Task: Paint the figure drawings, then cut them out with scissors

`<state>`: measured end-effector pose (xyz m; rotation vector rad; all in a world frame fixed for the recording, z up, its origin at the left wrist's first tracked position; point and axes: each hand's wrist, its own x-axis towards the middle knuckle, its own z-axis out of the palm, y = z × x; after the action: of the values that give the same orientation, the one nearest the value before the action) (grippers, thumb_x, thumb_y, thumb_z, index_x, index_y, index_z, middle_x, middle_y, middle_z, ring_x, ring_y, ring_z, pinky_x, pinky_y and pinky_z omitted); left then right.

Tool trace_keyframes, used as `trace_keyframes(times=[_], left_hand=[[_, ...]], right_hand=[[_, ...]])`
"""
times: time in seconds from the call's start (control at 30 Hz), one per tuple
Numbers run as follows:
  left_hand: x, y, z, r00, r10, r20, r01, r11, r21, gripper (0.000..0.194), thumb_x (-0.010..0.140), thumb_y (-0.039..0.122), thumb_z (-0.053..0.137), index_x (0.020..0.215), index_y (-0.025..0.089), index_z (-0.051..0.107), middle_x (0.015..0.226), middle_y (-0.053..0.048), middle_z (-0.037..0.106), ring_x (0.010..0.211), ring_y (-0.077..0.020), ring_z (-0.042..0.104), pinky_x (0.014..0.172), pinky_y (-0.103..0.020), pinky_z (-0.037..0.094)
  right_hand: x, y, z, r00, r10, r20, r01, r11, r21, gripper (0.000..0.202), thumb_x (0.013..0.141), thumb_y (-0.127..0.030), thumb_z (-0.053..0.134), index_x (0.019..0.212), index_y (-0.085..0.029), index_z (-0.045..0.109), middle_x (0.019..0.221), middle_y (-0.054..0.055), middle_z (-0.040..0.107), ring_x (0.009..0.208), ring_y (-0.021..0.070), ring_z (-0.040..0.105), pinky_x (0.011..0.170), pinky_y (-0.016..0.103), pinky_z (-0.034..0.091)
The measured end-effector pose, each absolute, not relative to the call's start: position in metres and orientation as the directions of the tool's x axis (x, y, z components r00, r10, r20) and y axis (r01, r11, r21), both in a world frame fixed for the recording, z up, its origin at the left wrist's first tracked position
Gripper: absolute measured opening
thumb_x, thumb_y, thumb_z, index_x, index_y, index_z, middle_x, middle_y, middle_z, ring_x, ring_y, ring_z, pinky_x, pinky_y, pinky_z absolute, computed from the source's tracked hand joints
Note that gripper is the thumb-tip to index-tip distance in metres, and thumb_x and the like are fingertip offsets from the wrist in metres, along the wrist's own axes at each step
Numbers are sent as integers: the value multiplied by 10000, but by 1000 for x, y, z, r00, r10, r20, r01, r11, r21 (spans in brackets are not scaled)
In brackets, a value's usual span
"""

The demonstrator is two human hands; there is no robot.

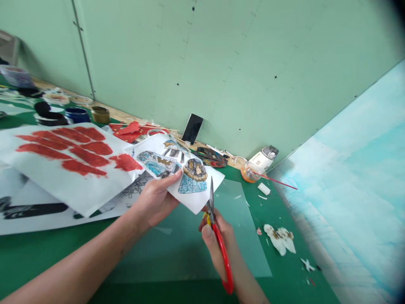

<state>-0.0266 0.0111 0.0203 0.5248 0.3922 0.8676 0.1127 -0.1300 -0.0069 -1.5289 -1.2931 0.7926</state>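
Note:
My left hand [160, 200] grips a white sheet of paper [193, 202] by its near edge, thumb on top. Blue, brown and black painted figures cover the sheet, among them a rounded shape with a blue base [193, 185]. My right hand [218, 236] is closed around the handles of red-handled scissors [225, 257]. Their metal blades point up and away, right at the sheet's right edge; whether they touch the paper I cannot tell. A bit of yellow shows near the pivot. Both hands are above the green table.
To the left lie sheets with red painted strokes [85, 145]. Paint jars [100, 114] line the back left. A phone [192, 128] leans on the wall. An orange-stained cup [249, 173] holds a red brush. A crumpled tissue [280, 238] and scraps lie right, beside a translucent sheet [247, 249].

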Motion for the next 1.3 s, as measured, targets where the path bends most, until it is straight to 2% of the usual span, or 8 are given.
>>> trace_keyframes(times=[0.43,0.7,0.87,0.97,1.13,1.3], left_hand=[[-26,9,24,586,798,-139,-597,542,591,208,928,164,611,1060,87,753,1126,-155,770,1106,-327,703,903,-394,605],[-30,8,26,591,796,-132,-590,538,602,208,940,205,631,1059,94,761,1107,-108,786,1165,-324,676,871,-324,607],[-30,8,26,587,799,-128,-590,531,609,211,943,210,624,1054,100,765,1076,-104,793,1144,-326,689,868,-330,612],[-28,10,25,573,806,-149,-599,535,596,210,940,182,606,1049,95,763,1057,-128,792,1088,-318,716,862,-353,619],[-27,12,25,579,804,-137,-599,534,597,209,918,176,626,1064,103,756,1118,-160,772,1083,-322,717,853,-370,624],[-27,11,25,581,804,-129,-600,529,599,215,920,177,620,1069,99,754,1138,-163,765,1078,-323,718,878,-385,619]], right_hand=[[114,-130,-4,219,972,82,406,-15,-914,584,939,-660,508,1222,-158,605,756,17,583,610,153,542,573,254,469],[112,-127,-12,241,966,96,325,13,-946,635,878,-709,577,1210,-168,602,789,18,583,638,149,535,560,239,475],[113,-128,-12,231,969,86,299,13,-954,595,887,-667,603,1235,-184,590,810,16,582,650,148,546,565,236,484],[113,-130,-16,225,971,87,296,17,-955,572,894,-637,614,1260,-199,577,855,30,610,698,163,591,607,247,518],[115,-129,-22,223,968,113,318,37,-947,567,891,-610,626,1283,-207,557,981,82,670,883,227,670,750,298,559],[116,-129,-22,229,968,104,346,19,-938,562,885,-623,620,1254,-204,561,990,88,674,875,229,675,689,279,540]])
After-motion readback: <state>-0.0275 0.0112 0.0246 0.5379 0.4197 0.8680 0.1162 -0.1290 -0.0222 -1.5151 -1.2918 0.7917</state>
